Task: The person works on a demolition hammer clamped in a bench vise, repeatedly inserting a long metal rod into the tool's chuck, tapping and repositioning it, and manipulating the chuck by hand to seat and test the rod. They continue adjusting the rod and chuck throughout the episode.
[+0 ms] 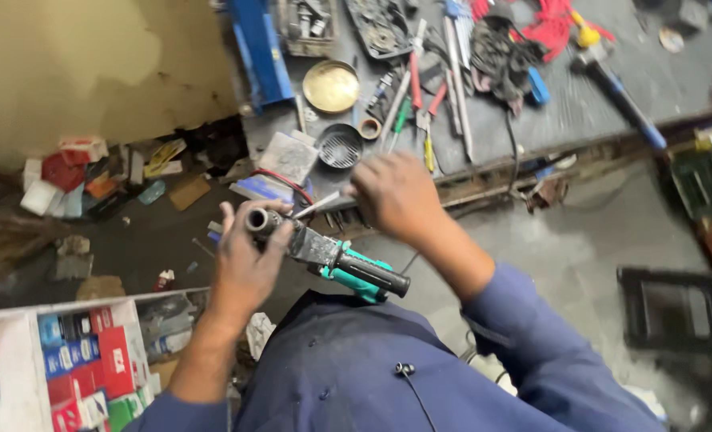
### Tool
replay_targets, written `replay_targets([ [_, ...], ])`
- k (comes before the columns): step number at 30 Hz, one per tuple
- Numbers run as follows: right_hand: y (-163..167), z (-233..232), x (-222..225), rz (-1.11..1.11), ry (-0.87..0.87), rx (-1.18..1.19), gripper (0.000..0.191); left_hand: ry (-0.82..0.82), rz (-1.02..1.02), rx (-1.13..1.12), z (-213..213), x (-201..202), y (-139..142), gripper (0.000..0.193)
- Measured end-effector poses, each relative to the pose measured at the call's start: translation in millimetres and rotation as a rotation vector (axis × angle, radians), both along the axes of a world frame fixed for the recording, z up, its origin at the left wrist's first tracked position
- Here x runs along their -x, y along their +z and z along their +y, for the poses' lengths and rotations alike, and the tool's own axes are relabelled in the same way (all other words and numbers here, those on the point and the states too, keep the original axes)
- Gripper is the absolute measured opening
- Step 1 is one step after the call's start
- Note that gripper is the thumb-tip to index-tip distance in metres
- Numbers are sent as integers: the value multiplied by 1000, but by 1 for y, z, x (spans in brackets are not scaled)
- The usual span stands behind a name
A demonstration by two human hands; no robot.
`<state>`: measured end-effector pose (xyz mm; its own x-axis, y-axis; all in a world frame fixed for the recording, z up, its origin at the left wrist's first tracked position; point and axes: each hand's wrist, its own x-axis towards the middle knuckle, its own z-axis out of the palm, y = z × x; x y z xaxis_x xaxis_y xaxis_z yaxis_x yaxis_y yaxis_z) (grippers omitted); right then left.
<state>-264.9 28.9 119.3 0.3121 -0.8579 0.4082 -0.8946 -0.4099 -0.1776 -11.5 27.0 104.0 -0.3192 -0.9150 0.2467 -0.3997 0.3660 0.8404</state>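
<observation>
Head view: power tool (332, 260) gripped in left hand (248, 260), right hand (392, 196) pinching thin metal rod (317, 206) at its nose.

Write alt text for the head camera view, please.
A person's left hand grips a power tool with a green-and-black handle while the right hand pokes a thin metal tool toward it, above a cluttered workbench.

Two hands (248, 260), one power tool (332, 256), one brass dish (331, 86).
</observation>
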Motion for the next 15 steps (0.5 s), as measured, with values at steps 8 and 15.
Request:
replay_targets([
  [8,-9,115,-96,-724,-78,-901,27,-389,-201,-16,-29,-42,20,46],
  [15,-69,66,-148,-1651,314,-1161,18,-452,-297,-112,-42,-55,25,52],
])
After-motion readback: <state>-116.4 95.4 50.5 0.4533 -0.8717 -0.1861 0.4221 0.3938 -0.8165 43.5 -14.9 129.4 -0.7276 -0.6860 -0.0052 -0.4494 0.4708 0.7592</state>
